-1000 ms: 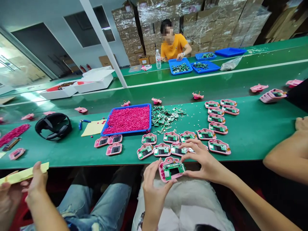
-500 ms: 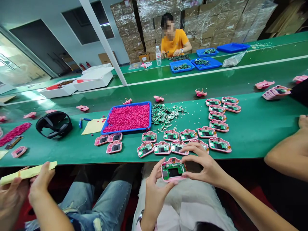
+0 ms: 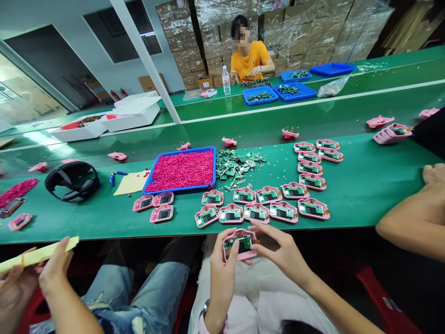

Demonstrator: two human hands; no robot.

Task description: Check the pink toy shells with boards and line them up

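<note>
Over my lap, just off the table's front edge, I hold a pink plastic shell with a green circuit board in it. My left hand grips its left side, with the thumb lying over the board. The fingers of my right hand pinch around the shell's right end, beside a small orange ribbon cable. Beyond my hands, several like pink shells with boards lie face up in rows on the green table.
A blue tray of small pink-red parts stands beside a heap of loose green boards. Pink shells are spaced along the belt behind. At left, a co-worker's hands hold a yellow pad; another person's arm rests at right.
My left thumb has moved from the shell's lower edge onto the board. My right hand has shifted slightly left and closer to the shell's right end.
</note>
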